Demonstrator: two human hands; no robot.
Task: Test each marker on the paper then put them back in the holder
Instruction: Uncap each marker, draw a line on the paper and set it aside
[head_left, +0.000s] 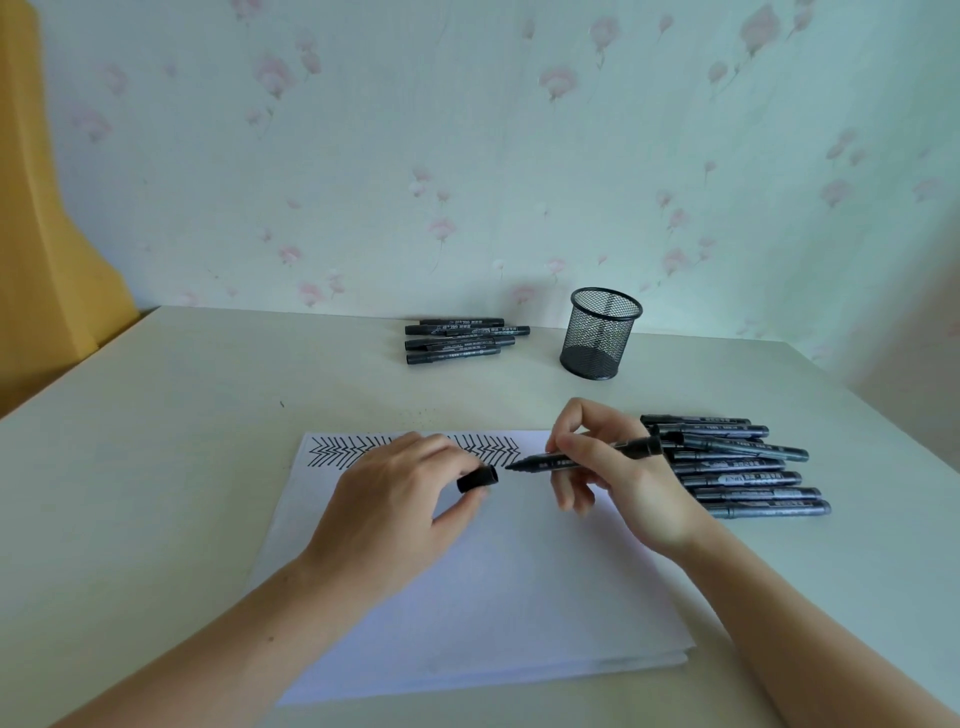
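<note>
Along the left edge of your view a yellow panel (47, 218) stands beside the table (156, 467), and that left part of the tabletop lies bare out to its near edge. Your left hand (395, 499) hovers over the paper (493, 597), fingers curled, pinching a black cap (478, 478) between thumb and fingertips. Behind it, a row of black zigzag strokes (353, 449) runs along the paper's far edge. The stack of sheets sits square in front of you, its lower half blank. Farther back, near the wall, a small group of markers (460, 340) lies flat, with the mesh holder (600, 333) upright just to their right; it appears to hold nothing. Your right hand (618, 467) grips an uncapped marker (582, 457), its tip pointing left toward the cap, a small gap between them. Right of that hand, a larger pile of markers (743, 467) lies stacked close to the paper's right edge. Printing runs along the marker barrels, but it is too small to read. Open table remains between the paper's far edge and the holder.
</note>
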